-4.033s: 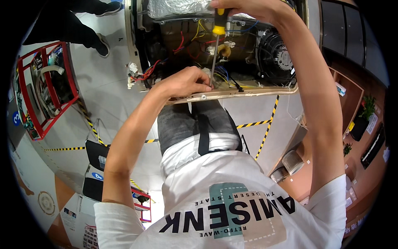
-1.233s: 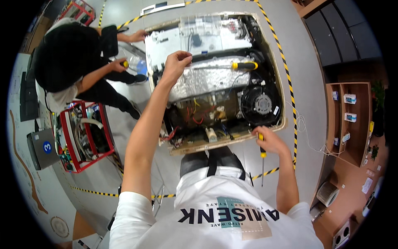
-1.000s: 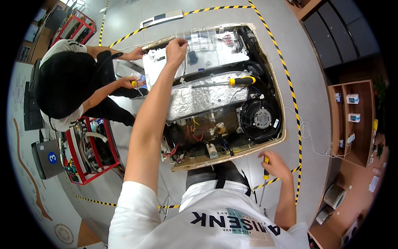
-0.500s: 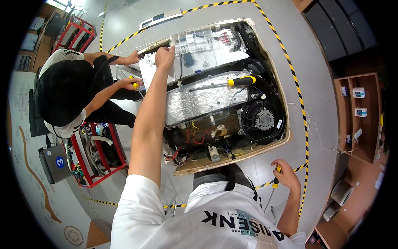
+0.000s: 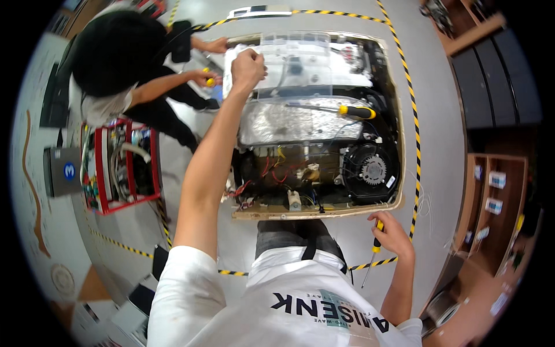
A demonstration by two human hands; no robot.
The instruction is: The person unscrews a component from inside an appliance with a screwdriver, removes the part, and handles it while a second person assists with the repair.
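An opened appliance casing lies before me, with a white plate, a foil-covered section, wiring and a black fan. My left hand grips the edge of a clear plastic cover over the white plate. My right hand, below the casing's lower right edge, holds a yellow-and-black screwdriver, its shaft pointing down. A second screwdriver lies across the foil.
A co-worker in a black cap bends at the casing's left, one hand at its corner, the other holding a yellow-handled tool. A red tool cart stands lower left; wooden shelving is at right.
Since four seconds ago, my left hand went from the lower rim up to the clear cover, which now looks raised. My right hand came down outside the casing with a screwdriver.
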